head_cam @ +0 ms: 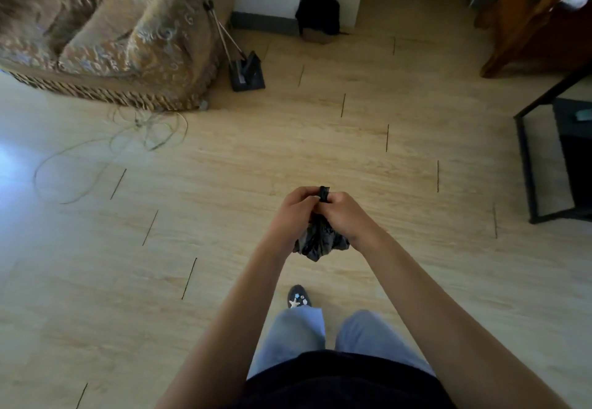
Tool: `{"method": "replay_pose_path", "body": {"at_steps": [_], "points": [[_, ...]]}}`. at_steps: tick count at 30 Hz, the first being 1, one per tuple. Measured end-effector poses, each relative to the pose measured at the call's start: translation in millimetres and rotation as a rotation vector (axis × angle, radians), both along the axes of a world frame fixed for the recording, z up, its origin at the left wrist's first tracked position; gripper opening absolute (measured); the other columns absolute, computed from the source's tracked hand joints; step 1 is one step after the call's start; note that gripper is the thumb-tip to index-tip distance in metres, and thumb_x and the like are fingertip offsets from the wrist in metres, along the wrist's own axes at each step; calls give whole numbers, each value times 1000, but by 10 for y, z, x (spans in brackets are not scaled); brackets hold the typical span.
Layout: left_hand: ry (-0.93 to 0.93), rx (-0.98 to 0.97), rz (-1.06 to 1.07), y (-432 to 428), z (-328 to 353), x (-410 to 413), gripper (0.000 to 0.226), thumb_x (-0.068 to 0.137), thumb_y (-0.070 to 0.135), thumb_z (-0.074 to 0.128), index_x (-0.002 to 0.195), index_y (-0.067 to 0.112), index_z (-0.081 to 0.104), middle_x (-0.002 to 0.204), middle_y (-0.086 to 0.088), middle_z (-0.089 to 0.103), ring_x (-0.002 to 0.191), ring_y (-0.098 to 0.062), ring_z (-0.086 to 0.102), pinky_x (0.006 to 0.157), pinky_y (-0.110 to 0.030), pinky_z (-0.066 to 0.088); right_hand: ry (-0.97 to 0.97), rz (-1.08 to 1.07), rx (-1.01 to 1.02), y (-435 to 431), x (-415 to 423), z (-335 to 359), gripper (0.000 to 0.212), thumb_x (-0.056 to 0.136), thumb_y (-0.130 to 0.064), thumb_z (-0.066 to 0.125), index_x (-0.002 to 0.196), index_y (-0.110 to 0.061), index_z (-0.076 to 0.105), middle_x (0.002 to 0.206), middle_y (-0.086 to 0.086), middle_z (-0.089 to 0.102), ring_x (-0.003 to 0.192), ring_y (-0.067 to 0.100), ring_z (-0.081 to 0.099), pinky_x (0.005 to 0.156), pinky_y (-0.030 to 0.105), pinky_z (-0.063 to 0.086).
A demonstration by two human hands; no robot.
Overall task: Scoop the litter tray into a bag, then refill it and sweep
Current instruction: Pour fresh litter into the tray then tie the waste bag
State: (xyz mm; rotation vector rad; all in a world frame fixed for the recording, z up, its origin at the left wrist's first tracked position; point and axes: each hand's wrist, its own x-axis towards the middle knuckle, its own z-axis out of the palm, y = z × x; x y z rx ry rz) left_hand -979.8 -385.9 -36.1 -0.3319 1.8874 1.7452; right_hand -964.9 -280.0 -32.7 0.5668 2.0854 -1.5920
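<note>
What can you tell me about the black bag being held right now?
The black bag looks like thin, crinkled plastic, small and bunched into a wrinkled lump. Its neck is gathered into a tight twist that sticks up between the fists. The left hand and right hand both grip that neck, knuckles close together, while the body hangs below them in the air, above the wooden floor. Nothing else touches it. Its contents cannot be seen, and whether it is knotted cannot be told.
</note>
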Motion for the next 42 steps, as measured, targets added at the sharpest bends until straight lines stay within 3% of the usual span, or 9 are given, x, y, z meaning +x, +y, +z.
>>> {"method": "replay_pose_path", "body": {"at_steps": [5,10,14,23,27,33,36,39,42], "points": [[23,12,6,71,10,-574,26,98,4,38,112,9,59,98,-3,62,93,-16,59,75,-20,50,33,-63,19,-8,-578,-30,23,92,-11,52,97,4,68,83,13,68,75,24,64,63,30,46],[0,25,67,205,-28,-1177,26,96,1,38,105,13,60,95,-4,61,90,-16,59,67,-18,49,32,-79,-12,89,-1163,-90,21,92,-11,51,91,3,68,72,10,65,65,23,63,59,30,49],[-5,-2,141,403,-76,-1773,28,97,0,38,113,6,60,90,-4,61,83,-15,59,63,-16,48,26,16,-37,305,-1820,-121,20,92,-9,51,80,-6,66,62,4,64,52,12,62,49,20,45],[-17,-33,239,930,44,-2973,24,97,1,39,103,9,61,88,-6,62,77,-12,59,60,-16,47,19,139,-29,838,-3101,-37,22,93,-15,51,98,2,65,85,16,68,78,30,66,68,40,51],[-52,9,317,1168,-17,-3351,24,98,3,38,104,8,60,85,-4,62,74,-12,60,54,-14,47,-25,187,-16,1063,-3546,-15,24,93,-15,49,96,5,63,82,17,62,73,26,59,65,37,45],[-64,22,298,1467,-103,-3965,25,96,2,36,101,8,60,82,-4,60,74,-12,58,65,-22,46,-54,164,-3,1385,-4190,-12,21,95,-17,49,80,-4,57,75,15,57,70,24,54,63,35,41],[-71,27,260,1568,-167,-4358,24,95,3,38,99,10,61,84,-3,62,76,-11,59,68,-22,47,-61,99,4,1492,-4540,-66,22,94,-16,50,75,-7,58,68,7,57,64,22,54,58,28,41],[-85,48,194,1632,-272,-4803,23,98,10,39,103,12,62,90,-3,64,83,-14,59,74,-24,47,-67,29,4,1568,-4930,-143,20,92,-15,51,78,-8,63,73,8,62,68,21,59,64,30,44],[-91,47,98,1618,-339,-5263,26,99,15,40,110,9,62,90,-2,63,88,-17,58,75,-25,46,-75,-34,16,1600,-5344,-150,27,93,-15,51,67,-13,59,66,3,59,63,18,56,57,25,41]]}}
